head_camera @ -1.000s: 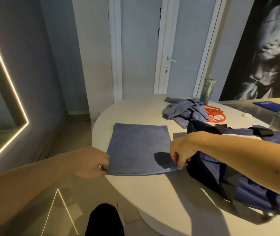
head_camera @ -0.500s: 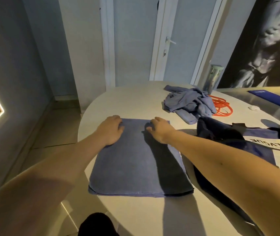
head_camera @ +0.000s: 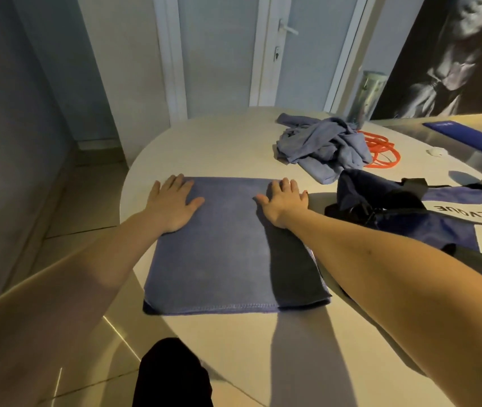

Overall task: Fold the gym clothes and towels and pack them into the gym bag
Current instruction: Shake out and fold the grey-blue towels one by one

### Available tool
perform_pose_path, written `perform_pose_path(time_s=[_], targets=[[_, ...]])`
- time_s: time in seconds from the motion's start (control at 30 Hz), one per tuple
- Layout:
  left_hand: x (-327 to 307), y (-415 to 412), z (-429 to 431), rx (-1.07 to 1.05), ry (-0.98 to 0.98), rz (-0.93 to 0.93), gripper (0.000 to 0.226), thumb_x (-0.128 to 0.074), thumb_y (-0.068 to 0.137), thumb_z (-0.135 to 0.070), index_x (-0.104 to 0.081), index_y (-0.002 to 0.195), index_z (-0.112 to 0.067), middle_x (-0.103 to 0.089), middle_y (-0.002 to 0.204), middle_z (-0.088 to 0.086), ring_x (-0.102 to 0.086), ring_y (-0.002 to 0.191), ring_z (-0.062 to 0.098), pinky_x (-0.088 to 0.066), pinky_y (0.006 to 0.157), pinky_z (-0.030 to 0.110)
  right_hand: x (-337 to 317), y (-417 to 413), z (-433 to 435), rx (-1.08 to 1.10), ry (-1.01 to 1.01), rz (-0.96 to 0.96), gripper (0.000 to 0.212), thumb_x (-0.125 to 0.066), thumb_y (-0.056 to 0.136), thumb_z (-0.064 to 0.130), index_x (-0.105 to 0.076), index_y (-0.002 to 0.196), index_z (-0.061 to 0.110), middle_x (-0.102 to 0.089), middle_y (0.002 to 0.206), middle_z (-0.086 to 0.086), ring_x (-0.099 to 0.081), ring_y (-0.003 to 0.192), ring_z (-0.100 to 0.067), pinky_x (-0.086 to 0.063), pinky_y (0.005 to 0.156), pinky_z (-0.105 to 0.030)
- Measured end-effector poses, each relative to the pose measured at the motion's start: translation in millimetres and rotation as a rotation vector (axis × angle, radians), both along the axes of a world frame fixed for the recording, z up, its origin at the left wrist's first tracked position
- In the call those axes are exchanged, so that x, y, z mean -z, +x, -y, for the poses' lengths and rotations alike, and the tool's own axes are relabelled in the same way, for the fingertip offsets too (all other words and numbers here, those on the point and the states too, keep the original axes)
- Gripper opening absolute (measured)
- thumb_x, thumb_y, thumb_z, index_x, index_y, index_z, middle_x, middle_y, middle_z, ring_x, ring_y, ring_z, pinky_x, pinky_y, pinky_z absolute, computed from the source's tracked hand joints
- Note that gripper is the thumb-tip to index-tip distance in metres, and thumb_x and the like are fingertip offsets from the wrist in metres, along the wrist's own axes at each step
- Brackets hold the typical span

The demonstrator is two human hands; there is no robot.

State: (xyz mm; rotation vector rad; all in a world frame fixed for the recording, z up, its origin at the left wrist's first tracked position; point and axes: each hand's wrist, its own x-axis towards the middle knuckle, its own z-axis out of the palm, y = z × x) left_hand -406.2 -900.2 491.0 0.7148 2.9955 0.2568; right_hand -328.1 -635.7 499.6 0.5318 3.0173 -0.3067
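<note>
Your gym bag (head_camera: 439, 224) lies slumped at right — inside hidden. The folded towel (head_camera: 228, 251) lies flat on the worktop (head_camera: 219, 148), long axis near-to-far — your left hand (head_camera: 172, 202) and right hand (head_camera: 283, 201) press its far corners, fingers straight.

pale round table (head_camera: 228, 148) bears folded towel (head_camera: 228, 259), crumpled clothes (head_camera: 321, 145), gym bag (head_camera: 427, 227).
</note>
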Motion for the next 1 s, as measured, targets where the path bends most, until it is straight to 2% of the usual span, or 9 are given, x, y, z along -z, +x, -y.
perform_pose_path(time_s=[0.2, 0.3, 0.4, 0.5, 0.6, 0.73, 0.8, 0.9, 1.0], targets=[[-8, 109, 34, 0.089, 0.320, -0.088, 0.063, -0.043, 0.087, -0.061, -0.067, 0.129, -0.020, -0.053, 0.148, 0.003, -0.043, 0.136, 0.028, -0.030, 0.115, 0.045, -19, 78, 48, 0.073, -0.352, -0.162, 0.059, -0.043, 0.102, 0.049, -0.042, 0.149, 0.014, -0.043, 0.152, -0.012, -0.036, 0.140, -0.037, -0.032, 0.115, -0.052], [-3, 171, 56, 0.097, 0.455, -0.126, 0.047, -0.051, 0.087, -0.060, -0.072, 0.109, -0.024, -0.060, 0.131, -0.009, -0.047, 0.126, 0.017, -0.038, 0.108, 0.040, -21, 143, 56, 0.042, -0.265, -0.268, 0.052, -0.050, 0.099, 0.046, -0.051, 0.143, 0.018, -0.046, 0.149, -0.003, -0.032, 0.142, -0.032, -0.032, 0.113, -0.053], [8, 212, 75, 0.059, 0.579, -0.154, 0.013, -0.074, 0.089, -0.032, -0.070, 0.100, -0.025, -0.057, 0.122, -0.015, -0.050, 0.120, 0.009, -0.041, 0.103, 0.032, -11, 202, 56, 0.054, -0.293, -0.314, 0.045, -0.057, 0.099, 0.037, -0.056, 0.139, 0.017, -0.044, 0.151, -0.002, -0.029, 0.142, -0.030, -0.034, 0.111, -0.052], [22, 236, 94, 0.060, 0.638, -0.186, 0.012, -0.070, 0.092, -0.026, -0.069, 0.103, -0.022, -0.058, 0.123, -0.012, -0.054, 0.116, 0.011, -0.041, 0.102, 0.031, 7, 245, 51, 0.050, -0.304, -0.391, 0.038, -0.062, 0.093, 0.016, -0.065, 0.130, 0.013, -0.051, 0.144, -0.005, -0.039, 0.131, -0.029, -0.037, 0.110, -0.044], [36, 241, 116, 0.119, 0.596, -0.200, 0.034, -0.055, 0.088, -0.027, -0.067, 0.119, -0.022, -0.057, 0.134, -0.012, -0.052, 0.124, 0.010, -0.030, 0.112, 0.022, 18, 265, 47, 0.025, -0.347, -0.419, 0.037, -0.057, 0.092, 0.003, -0.068, 0.127, 0.011, -0.054, 0.138, -0.001, -0.040, 0.128, -0.021, -0.033, 0.109, -0.028], [48, 233, 126, 0.099, 0.502, -0.251, 0.037, -0.061, 0.089, -0.015, -0.066, 0.125, -0.020, -0.060, 0.135, -0.007, -0.057, 0.123, 0.017, -0.043, 0.107, 0.048, 28, 265, 43, 0.038, -0.330, -0.539, 0.031, -0.057, 0.095, 0.005, -0.071, 0.122, 0.014, -0.060, 0.127, 0.001, -0.047, 0.117, -0.016, -0.039, 0.102, -0.025], [44, 232, 119, 0.075, 0.509, -0.282, 0.030, -0.066, 0.088, -0.016, -0.070, 0.117, -0.020, -0.064, 0.127, -0.004, -0.058, 0.117, 0.013, -0.040, 0.108, 0.034, 32, 263, 42, 0.060, -0.325, -0.568, 0.028, -0.059, 0.096, 0.006, -0.073, 0.118, 0.015, -0.061, 0.122, 0.003, -0.048, 0.112, -0.014, -0.041, 0.098, -0.024], [32, 231, 111, 0.096, 0.527, -0.321, 0.019, -0.069, 0.087, -0.009, -0.075, 0.104, -0.016, -0.066, 0.113, -0.003, -0.050, 0.111, -0.012, -0.031, 0.103, 0.007, 34, 260, 42, 0.067, -0.301, -0.599, 0.025, -0.061, 0.096, 0.005, -0.075, 0.115, 0.013, -0.063, 0.118, 0.000, -0.050, 0.108, -0.016, -0.039, 0.092, -0.021], [28, 232, 111, 0.076, 0.524, -0.338, 0.025, -0.075, 0.084, 0.008, -0.076, 0.098, -0.013, -0.063, 0.109, -0.010, -0.047, 0.109, -0.020, -0.029, 0.100, 0.002, 35, 258, 42, 0.067, -0.284, -0.604, 0.022, -0.062, 0.096, 0.006, -0.077, 0.112, 0.011, -0.064, 0.117, -0.004, -0.053, 0.109, -0.023, -0.046, 0.092, -0.029]])
